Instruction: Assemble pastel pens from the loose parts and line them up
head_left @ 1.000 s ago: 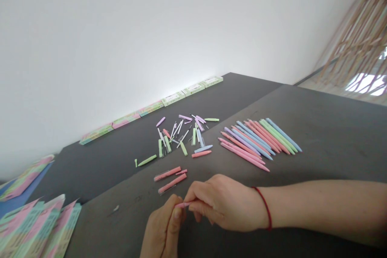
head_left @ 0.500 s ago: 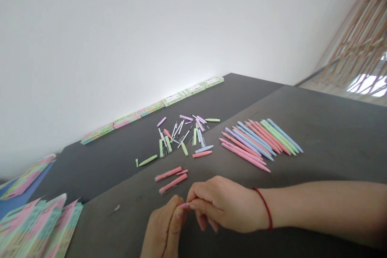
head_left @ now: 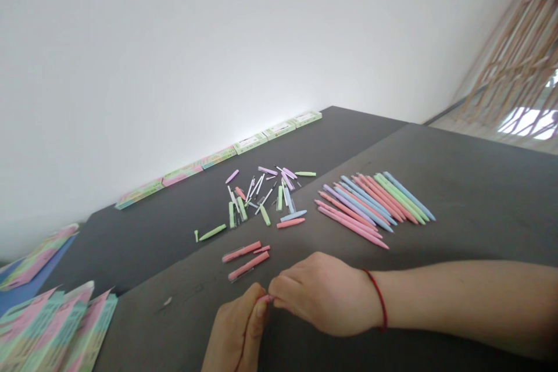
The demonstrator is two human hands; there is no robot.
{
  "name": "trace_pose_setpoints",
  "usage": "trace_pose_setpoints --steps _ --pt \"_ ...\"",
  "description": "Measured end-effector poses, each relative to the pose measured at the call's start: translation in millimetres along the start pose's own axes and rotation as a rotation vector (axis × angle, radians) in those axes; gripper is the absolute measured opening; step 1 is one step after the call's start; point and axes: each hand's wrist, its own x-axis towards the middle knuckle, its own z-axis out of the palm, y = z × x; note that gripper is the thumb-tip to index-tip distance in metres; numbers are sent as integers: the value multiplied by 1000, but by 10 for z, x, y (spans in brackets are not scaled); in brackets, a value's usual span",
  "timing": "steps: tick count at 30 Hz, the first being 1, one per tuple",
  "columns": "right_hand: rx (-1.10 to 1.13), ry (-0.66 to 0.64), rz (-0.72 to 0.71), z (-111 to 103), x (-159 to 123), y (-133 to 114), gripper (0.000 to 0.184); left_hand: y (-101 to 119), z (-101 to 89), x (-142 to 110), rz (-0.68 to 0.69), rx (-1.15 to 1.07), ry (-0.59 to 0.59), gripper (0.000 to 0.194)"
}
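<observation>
Near the front of the dark table, my left hand (head_left: 242, 325) is closed around a pink pen part (head_left: 267, 299), of which only a short end shows. My right hand (head_left: 320, 296), with a red string at the wrist, pinches the other end of the same part. Most of the piece is hidden by the fingers. Just beyond the hands lie two coral pen barrels (head_left: 248, 266) with clear clips and a small coral piece (head_left: 262, 249). Farther right, a row of whole pens (head_left: 361, 203) in pink, purple, blue, coral and green lies side by side.
Loose green, purple and blue barrels, tips and white refills (head_left: 258, 186) are scattered mid-table. Flat pastel boxes (head_left: 183, 174) line the wall edge. More pastel packets (head_left: 56, 325) lie at the lower left, beside a blue surface (head_left: 61, 261).
My right hand has rolled over at the wrist, its fingers now curled under and closer to my left hand. Less of the pink part shows. The other pieces lie as before.
</observation>
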Motion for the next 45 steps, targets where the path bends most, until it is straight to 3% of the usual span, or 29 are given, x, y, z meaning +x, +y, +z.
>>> trace_pose_setpoints --steps 15,33,36,39,41,45 --pt "58 -7 -29 -84 17 3 13 35 19 7 -35 -86 59 36" --pt "71 21 33 28 7 2 18 17 26 8 -58 -109 5 35" --pt "234 26 163 12 26 -23 23 26 13 19 -31 -73 28 37" --pt "621 56 303 16 59 -4 25 15 -53 54 27 18 56 42" --pt "813 147 378 48 88 56 24 -26 -127 97 37 130 102 41" --pt "834 354 493 126 151 248 17 -200 -250 212 80 492 234 18"
